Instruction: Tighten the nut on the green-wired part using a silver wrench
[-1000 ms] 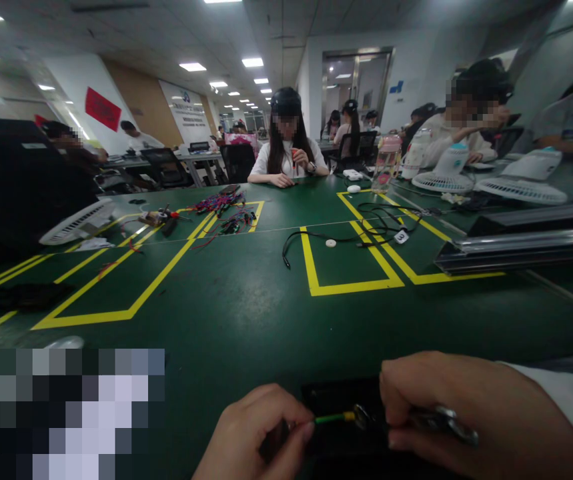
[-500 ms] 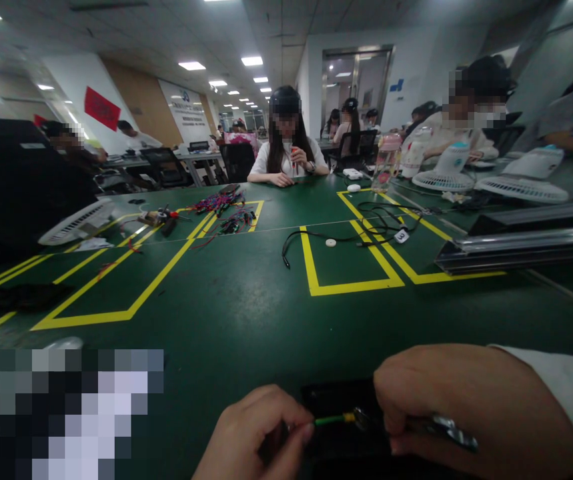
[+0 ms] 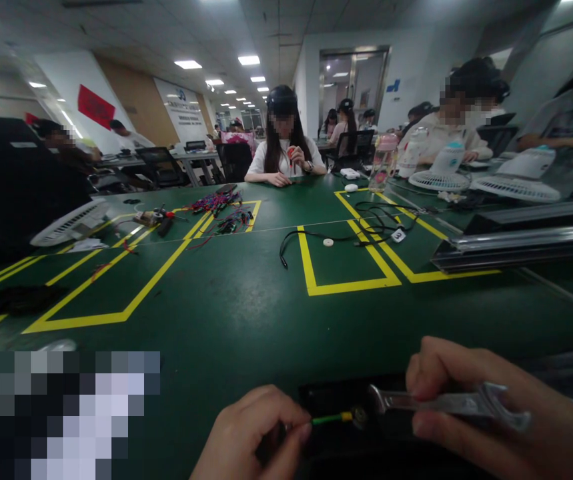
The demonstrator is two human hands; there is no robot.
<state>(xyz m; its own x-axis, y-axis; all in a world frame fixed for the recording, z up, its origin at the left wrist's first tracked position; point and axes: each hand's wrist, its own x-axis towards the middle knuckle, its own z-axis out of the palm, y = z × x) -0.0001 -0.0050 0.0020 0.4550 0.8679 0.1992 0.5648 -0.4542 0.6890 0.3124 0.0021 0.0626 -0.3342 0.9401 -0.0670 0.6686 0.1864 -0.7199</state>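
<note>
My left hand (image 3: 261, 433) pinches a green wire (image 3: 327, 420) between thumb and fingertips at the bottom centre. The wire's yellow end (image 3: 347, 416) meets a small round metal fastener (image 3: 360, 417) on a dark black part (image 3: 329, 393). In my right hand (image 3: 471, 393) is a silver wrench (image 3: 446, 403), gripped between thumb and fingers. Its open jaw points right, and its other end sits just right of the fastener, apart from it. Shadow hides most of the black part's shape.
Yellow tape (image 3: 356, 291) marks the green table (image 3: 246, 347). A black cable (image 3: 316, 231), a white disc (image 3: 328, 243) and metal profiles (image 3: 531, 241) lie ahead to the right. Bundled wires (image 3: 216, 202) and a white fan (image 3: 71, 223) are left. A person (image 3: 286, 150) sits opposite.
My right hand has drawn back to the right and turned, lifting the wrench off the fastener and bringing it into fuller view. My left hand keeps its pinch on the wire.
</note>
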